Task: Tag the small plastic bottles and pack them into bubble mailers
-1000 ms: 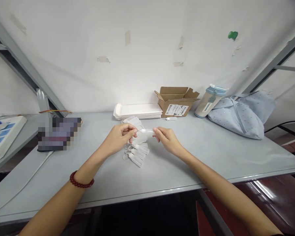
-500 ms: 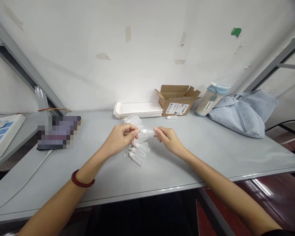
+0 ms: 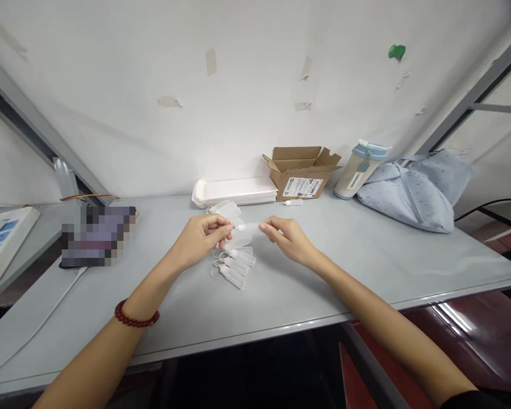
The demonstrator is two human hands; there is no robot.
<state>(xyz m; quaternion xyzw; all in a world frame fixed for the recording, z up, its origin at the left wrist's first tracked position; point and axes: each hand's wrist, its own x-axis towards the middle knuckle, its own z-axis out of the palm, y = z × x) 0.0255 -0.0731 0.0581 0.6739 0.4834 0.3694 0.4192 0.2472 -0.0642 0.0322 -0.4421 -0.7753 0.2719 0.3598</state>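
Note:
Over the middle of the table, a small translucent plastic tube with a white cap is stretched level between my hands. My left hand is closed in a pinch at its capped end. At the opposite end, thumb and fingers of my right hand are pressed together on the clear body. Several similar tubes with white loops lie fanned out below. More translucent pieces lie behind my left fingers, partly hidden by them.
Against the wall lies a stack of long white trays. Beside it are an open cardboard box, a blue-lidded tumbler and a light blue cloth bag. One loose tube lies before the box. A blurred dark device with a white cable sits left.
The camera view has turned slightly, so the scene sits a little further left. Both hands keep their pinch on the tube, which has moved slightly left with them.

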